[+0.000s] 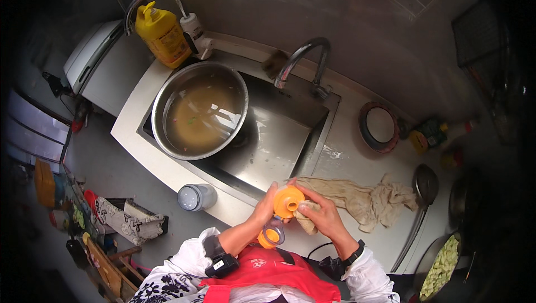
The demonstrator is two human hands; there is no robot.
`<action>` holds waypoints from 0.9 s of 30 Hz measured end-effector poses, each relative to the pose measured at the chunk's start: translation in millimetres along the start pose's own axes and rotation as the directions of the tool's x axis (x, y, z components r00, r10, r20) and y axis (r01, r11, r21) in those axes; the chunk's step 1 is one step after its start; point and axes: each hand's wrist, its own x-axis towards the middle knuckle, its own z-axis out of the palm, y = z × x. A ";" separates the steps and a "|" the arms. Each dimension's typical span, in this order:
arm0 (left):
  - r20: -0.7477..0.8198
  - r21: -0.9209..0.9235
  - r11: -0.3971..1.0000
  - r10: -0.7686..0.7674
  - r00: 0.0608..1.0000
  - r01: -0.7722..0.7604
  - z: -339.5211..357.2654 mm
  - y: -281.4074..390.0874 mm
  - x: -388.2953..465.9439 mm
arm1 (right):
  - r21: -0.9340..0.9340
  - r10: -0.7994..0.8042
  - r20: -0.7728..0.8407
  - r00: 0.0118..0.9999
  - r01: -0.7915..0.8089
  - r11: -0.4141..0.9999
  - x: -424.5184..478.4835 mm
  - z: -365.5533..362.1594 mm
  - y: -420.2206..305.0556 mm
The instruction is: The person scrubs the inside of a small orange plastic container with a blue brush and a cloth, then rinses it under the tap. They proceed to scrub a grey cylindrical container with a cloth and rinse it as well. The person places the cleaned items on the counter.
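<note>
Close to my body, at the sink's front edge, my left hand grips a bottle with an orange screw top. The top has a round spout, and its flip lid hangs open on a clear hinge below. My right hand presses a beige cloth against the side of the bottle. Most of the bottle's body is hidden under the top and my fingers. A second, larger beige cloth lies crumpled on the counter to the right.
A steel basin of cloudy water sits over the left of the sink, below a curved faucet. A grey lidded cup stands on the front counter edge. A yellow jug, a ladle and a pan of chopped vegetables surround the workspace.
</note>
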 end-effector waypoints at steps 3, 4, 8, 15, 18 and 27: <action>0.130 0.016 0.988 0.148 0.980 -0.151 -8.7 -13.6 11.4 | 0.062 0.073 -0.107 0.992 -0.066 0.996 -0.6 6.0 13.4; 0.121 0.091 0.985 0.138 0.983 -0.149 -4.3 -12.1 7.0 | 0.086 0.124 -0.146 0.981 -0.112 0.990 0.5 2.9 20.3; 0.141 0.234 0.966 0.082 0.987 -0.114 2.9 -7.2 -1.4 | -0.039 0.080 -0.045 0.996 -0.081 0.996 0.6 -12.0 18.7; 0.205 0.262 0.962 0.023 0.978 -0.077 -10.0 -20.4 16.1 | -0.134 0.081 0.165 0.983 -0.059 0.989 1.8 -17.0 2.7; 0.236 0.406 0.897 0.084 0.968 -0.176 -14.4 -39.3 26.3 | -0.325 0.254 0.154 0.955 -0.194 0.925 4.2 -10.7 -0.9; 0.315 0.462 0.884 -0.088 0.945 -0.072 -19.0 -13.2 19.4 | -0.222 0.180 0.322 0.930 -0.110 0.969 4.1 -33.7 12.5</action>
